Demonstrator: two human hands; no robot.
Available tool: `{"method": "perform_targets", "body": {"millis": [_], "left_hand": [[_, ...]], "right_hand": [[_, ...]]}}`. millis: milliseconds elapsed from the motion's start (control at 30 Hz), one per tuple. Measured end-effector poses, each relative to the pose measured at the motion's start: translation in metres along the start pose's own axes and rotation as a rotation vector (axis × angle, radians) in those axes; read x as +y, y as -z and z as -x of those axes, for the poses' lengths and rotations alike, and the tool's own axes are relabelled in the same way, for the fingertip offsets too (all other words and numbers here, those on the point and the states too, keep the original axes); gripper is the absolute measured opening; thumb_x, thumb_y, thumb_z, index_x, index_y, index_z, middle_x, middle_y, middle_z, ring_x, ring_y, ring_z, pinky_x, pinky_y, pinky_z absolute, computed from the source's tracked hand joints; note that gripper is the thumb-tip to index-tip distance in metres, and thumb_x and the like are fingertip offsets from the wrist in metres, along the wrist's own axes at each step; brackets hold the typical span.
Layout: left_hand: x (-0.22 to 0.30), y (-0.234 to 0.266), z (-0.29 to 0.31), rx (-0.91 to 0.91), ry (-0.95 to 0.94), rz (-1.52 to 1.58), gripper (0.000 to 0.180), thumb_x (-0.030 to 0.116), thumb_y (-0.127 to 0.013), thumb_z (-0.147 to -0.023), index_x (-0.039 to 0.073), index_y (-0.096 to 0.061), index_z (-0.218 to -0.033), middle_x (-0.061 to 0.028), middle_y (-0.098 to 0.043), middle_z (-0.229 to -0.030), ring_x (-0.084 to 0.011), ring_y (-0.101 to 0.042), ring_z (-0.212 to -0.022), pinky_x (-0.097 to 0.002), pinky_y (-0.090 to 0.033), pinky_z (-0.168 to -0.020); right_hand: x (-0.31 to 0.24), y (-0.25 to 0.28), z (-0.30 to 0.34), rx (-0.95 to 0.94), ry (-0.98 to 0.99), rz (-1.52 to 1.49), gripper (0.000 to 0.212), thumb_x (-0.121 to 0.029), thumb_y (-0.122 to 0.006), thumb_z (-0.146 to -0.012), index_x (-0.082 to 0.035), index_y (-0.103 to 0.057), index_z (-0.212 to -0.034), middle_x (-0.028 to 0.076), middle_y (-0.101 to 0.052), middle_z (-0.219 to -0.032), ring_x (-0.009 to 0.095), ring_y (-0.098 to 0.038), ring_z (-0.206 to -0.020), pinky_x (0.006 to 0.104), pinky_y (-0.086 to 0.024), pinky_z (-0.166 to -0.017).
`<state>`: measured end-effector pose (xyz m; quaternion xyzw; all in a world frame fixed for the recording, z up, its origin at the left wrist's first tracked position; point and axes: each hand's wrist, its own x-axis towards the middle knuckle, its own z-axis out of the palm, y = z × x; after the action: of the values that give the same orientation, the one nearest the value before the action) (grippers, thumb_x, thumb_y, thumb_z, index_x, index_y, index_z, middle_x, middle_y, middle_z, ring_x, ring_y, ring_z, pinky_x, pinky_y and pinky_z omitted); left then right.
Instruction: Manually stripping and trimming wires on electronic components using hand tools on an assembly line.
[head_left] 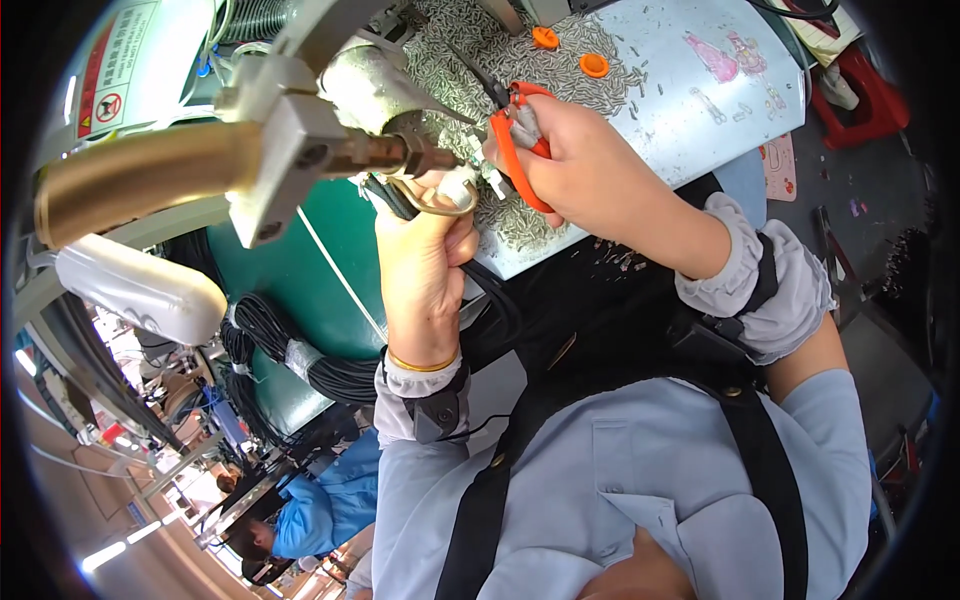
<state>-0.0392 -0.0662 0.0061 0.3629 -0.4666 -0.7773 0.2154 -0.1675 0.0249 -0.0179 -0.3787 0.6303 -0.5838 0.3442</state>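
Note:
My right hand [575, 155] is closed around orange-handled pliers [517, 165], whose dark jaws point up and to the left. Close beside it, my left hand [425, 245] pinches a black cable [390, 196], and the cable's slack hangs below the wrist. White wrapping [457, 190] covers a fingertip of that hand. Between the two hands sit a small white piece [495, 183] and thin coloured wire ends, too small to make out well. Many small silvery metal pieces [540, 75] lie heaped around and beyond the pliers.
A machine arm with a brass-coloured tube [150, 180] and metal nozzle [425, 158] reaches in from the left, close to my left hand. Two orange rubber rings [593, 65] lie on the pale work surface [690, 110]. Coiled black cables [340, 375] rest on the green surface [265, 250]. A person in blue [325, 515] sits lower left.

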Motion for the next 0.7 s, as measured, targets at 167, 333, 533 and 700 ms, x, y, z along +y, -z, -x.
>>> {"method": "perform_targets", "body": {"millis": [167, 333, 533, 700], "left_hand": [[-0.004, 0.005, 0.01, -0.071, -0.029, 0.046, 0.01, 0.001, -0.054, -0.08, -0.002, -0.052, -0.089, -0.0008, -0.046, -0.066, -0.004, -0.033, -0.047, -0.0187, -0.023, -0.039], [-0.006, 0.007, 0.034, -0.186, 0.101, 0.28, 0.016, 0.002, -0.048, -0.084, -0.004, -0.053, -0.098, -0.005, -0.051, -0.079, -0.008, -0.045, -0.063, -0.0219, -0.036, -0.053], [-0.032, -0.01, 0.059, 0.013, -0.223, -0.195, 0.017, 0.005, -0.046, -0.087, -0.003, -0.053, -0.099, -0.0064, -0.053, -0.086, -0.011, -0.049, -0.078, -0.0244, -0.04, -0.068], [-0.04, -0.016, 0.073, -0.14, -0.262, -0.436, 0.012, 0.004, -0.049, -0.086, -0.003, -0.052, -0.095, -0.006, -0.055, -0.089, -0.0112, -0.051, -0.08, -0.0233, -0.041, -0.071]], "right_hand": [[-0.003, 0.001, 0.01, -0.027, -0.064, -0.167, 0.014, -0.014, -0.053, -0.084, -0.002, -0.047, -0.081, -0.002, -0.043, -0.053, 0.005, -0.04, -0.039, 0.0204, -0.033, -0.037], [-0.013, 0.009, 0.029, -0.151, -0.218, -0.395, 0.014, -0.014, -0.054, -0.084, -0.003, -0.047, -0.081, -0.003, -0.042, -0.054, 0.004, -0.038, -0.042, 0.0191, -0.031, -0.039], [-0.024, 0.008, 0.049, -0.029, 0.04, -0.115, 0.012, -0.012, -0.055, -0.084, -0.002, -0.05, -0.083, -0.003, -0.044, -0.057, 0.003, -0.04, -0.048, 0.0188, -0.032, -0.044], [-0.022, 0.006, 0.054, -0.055, 0.434, 0.14, 0.011, -0.012, -0.057, -0.083, -0.001, -0.053, -0.082, -0.002, -0.046, -0.057, 0.004, -0.041, -0.049, 0.0193, -0.032, -0.045]]}}
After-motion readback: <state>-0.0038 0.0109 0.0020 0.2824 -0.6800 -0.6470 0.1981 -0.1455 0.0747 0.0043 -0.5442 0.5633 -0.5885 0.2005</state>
